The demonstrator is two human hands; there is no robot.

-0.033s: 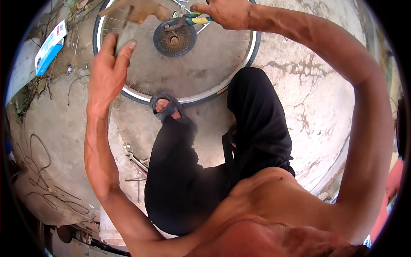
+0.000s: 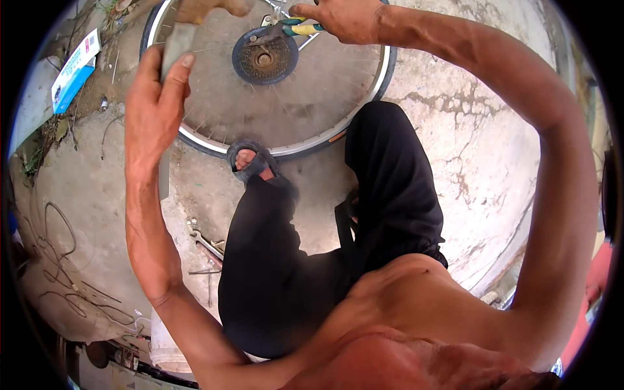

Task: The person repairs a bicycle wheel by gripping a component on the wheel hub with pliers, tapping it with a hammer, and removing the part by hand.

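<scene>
A bicycle wheel (image 2: pixel 214 123) lies flat on cracked concrete ground (image 2: pixel 468 149) at the top of the frame, its silver rim and thin spokes ringing a rusty sprocket cluster (image 2: pixel 264 60) at the hub. At about one o'clock from that cluster, the person's right hand (image 2: pixel 344 18) is closed around a pair of pliers with green and yellow handles (image 2: pixel 300 28), the tool's nose resting against the cluster's upper edge. At about nine o'clock from the hub, over the wheel's left rim, the left hand (image 2: pixel 154 107) wraps its fingers around a long, flat grey bar (image 2: pixel 170 84) that runs upright through the palm; its top end meets a wooden block (image 2: pixel 208 8) at the frame's upper edge, and the pictures do not show whether the two are joined.

At six o'clock on the rim, a foot in a grey sandal (image 2: pixel 250 162) rests against the wheel's edge, the person's black trousers (image 2: pixel 305 260) filling the centre of the view. At about seven o'clock from the wheel, a metal wrench (image 2: pixel 207 244) lies on the ground beside the leg. Loose wires (image 2: pixel 65 260) trail across the concrete farther left, and a blue-and-white carton (image 2: pixel 75 68) lies at ten o'clock near some weeds.
</scene>
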